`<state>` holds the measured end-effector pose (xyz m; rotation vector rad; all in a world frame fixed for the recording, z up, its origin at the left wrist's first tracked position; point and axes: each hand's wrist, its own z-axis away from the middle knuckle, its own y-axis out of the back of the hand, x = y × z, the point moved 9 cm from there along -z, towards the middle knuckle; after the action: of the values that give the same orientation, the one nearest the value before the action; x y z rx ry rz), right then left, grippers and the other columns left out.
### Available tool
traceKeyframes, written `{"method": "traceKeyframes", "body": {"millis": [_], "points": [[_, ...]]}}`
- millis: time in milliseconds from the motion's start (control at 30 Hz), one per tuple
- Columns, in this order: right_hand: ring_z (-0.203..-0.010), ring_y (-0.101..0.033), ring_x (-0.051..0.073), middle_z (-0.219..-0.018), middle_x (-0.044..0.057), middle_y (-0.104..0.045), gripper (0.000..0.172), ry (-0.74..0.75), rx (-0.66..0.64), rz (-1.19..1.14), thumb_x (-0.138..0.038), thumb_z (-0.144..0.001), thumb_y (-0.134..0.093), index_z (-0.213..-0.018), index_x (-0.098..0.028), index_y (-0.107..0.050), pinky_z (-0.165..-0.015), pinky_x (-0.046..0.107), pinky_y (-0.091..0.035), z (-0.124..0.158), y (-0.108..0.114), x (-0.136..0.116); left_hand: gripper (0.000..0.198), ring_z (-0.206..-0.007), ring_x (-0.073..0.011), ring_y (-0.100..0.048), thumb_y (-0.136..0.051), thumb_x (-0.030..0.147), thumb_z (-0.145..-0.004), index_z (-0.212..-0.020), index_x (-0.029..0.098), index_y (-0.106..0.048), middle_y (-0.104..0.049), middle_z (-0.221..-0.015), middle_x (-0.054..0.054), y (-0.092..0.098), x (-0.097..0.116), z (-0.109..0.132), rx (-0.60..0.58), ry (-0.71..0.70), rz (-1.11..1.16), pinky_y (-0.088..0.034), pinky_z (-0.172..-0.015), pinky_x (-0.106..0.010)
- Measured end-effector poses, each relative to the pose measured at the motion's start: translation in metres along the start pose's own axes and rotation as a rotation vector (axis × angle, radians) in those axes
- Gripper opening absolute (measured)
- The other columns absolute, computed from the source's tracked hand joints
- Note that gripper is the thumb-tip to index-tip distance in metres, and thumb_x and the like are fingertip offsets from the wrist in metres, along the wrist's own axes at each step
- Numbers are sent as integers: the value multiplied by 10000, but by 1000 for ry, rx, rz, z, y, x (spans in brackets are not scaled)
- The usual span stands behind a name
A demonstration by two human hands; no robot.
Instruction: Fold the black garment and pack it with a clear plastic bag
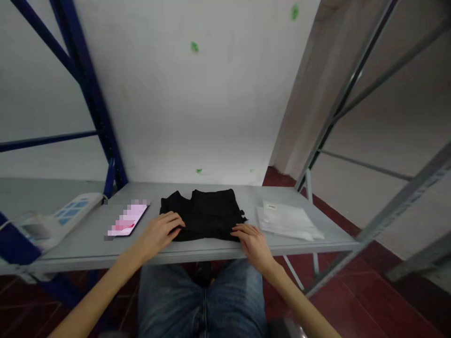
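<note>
A folded black garment (pixel 206 213) lies on the grey shelf (pixel 88 244) in front of me. My left hand (pixel 160 232) rests on the garment's near left edge, fingers stretched over the cloth. My right hand (pixel 252 244) touches its near right corner, fingers extended and slightly apart. Neither hand grips the cloth that I can see.
A phone (pixel 127 218) with a lit pink screen lies left of the garment. A white power strip (pixel 66 213) sits at the far left. A stack of clear plastic bags (pixel 287 220) lies to the right. Blue and grey rack posts flank the shelf; a white wall stands behind.
</note>
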<state>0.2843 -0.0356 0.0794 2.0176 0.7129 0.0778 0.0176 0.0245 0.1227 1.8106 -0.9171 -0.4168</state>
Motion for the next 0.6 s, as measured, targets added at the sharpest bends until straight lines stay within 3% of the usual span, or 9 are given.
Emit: {"method": "traceKeyframes", "body": {"millis": [167,267,333,467,600], "points": [[-1284,-620,246,-1276,63,-729,393,7,67,-31,-61,-961,-492,-1218,-253,-720,-1046,461,-509,21,-3,3,298,-956,-225,-716,-460,397,-1036,-1070,264,-725,-760,-1049,-34,-2,-7,13,-122,73,100,-543,-862,-326],[-1284,-619,251,-1253,47,-738,352,-8,91,-52,-101,-968,-522,-1191,-280,-726,-1083,498,-475,21,3,-2,354,-1034,-232,-708,-376,365,-1051,-1223,274,-671,-747,-1177,-45,14,-25,3,-17,156,62,-539,-904,-335],[-1271,-623,250,-1236,47,-741,312,-36,128,-74,-133,-978,-524,-1154,-282,-735,-1093,501,-463,14,11,-3,330,-1120,-261,-671,-425,288,-1000,-1227,266,-665,-720,-1237,-67,23,-39,-11,38,186,-63,-519,-966,-385],[-1199,-648,239,-1218,59,-732,289,-144,179,-137,-194,-991,-504,-1153,-274,-728,-1047,450,-498,-7,26,7,327,-1176,-337,-609,-600,134,-756,-1032,260,-723,-712,-1195,-93,10,-65,-41,-97,170,-270,-503,-960,-479],[-1122,-668,232,-1164,62,-730,282,-247,226,-212,-210,-966,-487,-1113,-261,-722,-1029,431,-510,-22,31,28,100,-1077,-346,-630,-660,157,-709,-728,248,-698,-719,-1011,-88,-2,-84,-59,-146,178,-241,-478,-940,-488]]}}
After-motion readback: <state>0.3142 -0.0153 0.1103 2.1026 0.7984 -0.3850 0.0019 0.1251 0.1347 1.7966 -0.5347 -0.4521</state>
